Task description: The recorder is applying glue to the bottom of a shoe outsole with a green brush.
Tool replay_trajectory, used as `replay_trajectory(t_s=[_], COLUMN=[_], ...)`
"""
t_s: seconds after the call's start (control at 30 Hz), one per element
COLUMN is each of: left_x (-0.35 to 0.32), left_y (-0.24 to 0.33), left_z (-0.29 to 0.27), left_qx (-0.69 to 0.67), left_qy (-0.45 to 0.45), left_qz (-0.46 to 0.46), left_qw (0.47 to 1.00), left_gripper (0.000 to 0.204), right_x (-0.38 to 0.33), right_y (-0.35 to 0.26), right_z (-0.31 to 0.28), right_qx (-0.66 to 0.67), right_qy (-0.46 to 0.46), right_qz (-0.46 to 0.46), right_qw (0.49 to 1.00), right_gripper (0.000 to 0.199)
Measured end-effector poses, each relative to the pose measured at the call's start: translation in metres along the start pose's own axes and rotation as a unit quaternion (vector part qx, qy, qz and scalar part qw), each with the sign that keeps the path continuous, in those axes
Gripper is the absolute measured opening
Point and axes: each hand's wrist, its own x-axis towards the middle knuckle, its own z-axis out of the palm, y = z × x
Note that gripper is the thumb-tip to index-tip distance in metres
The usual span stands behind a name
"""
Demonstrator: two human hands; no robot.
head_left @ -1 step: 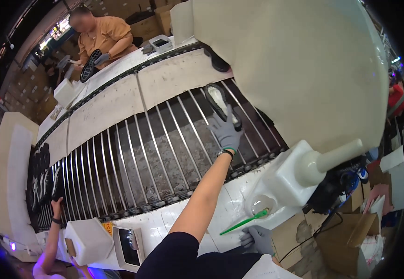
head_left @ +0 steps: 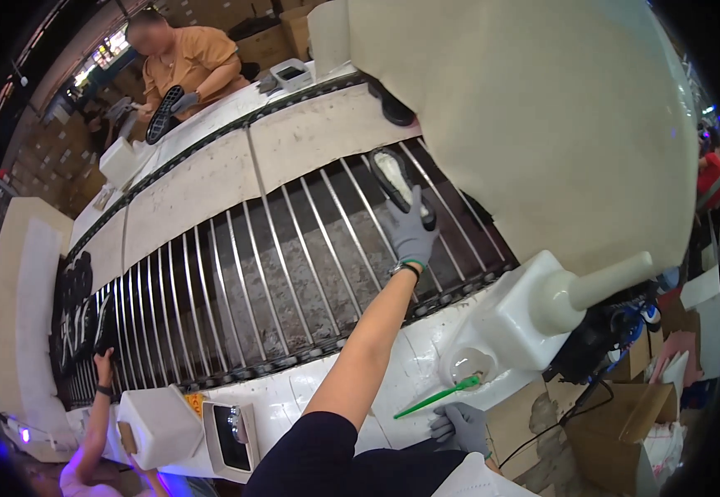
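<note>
Nothing is seen to have moved since the earlier frame: the reach over the conveyor is unchanged.

Largest in view is the cream machine housing [head_left: 542, 124], and below it the conveyor [head_left: 277, 265] of metal rods, on which the sole [head_left: 401, 186] lies, dark-rimmed with a pale inner face, close under the housing. The left hand [head_left: 410, 232], gloved grey, is stretched out with fingers spread flat on the sole's near end; nothing is clasped yet. The right hand [head_left: 459, 427], also gloved, is closed around a green brush [head_left: 439, 396] at the white desk [head_left: 335, 389]. The sole is judged light, flexible and possibly tacky on its pale face, so it is best pinched by the dark rim at the near end.
</note>
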Motion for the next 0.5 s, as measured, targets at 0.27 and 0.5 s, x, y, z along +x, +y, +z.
replay_trajectory(t_s=[0.27, 0.5], left_x=[0.104, 0.122], left_y=[-0.024, -0.15], left_z=[-0.06, -0.178], left_qx=[-0.424, -0.57], left_qy=[0.21, 0.191], left_qz=[-0.125, -0.082], left_qw=[0.872, 0.795], left_gripper=[0.044, 0.032], right_x=[0.002, -0.032], right_y=[0.009, -0.055], right_z=[-0.008, -0.022], right_qx=[0.011, -0.26], right_qy=[0.0, -0.132], right_qz=[-0.019, 0.03], right_qw=[1.0, 0.956], right_gripper=[0.026, 0.024])
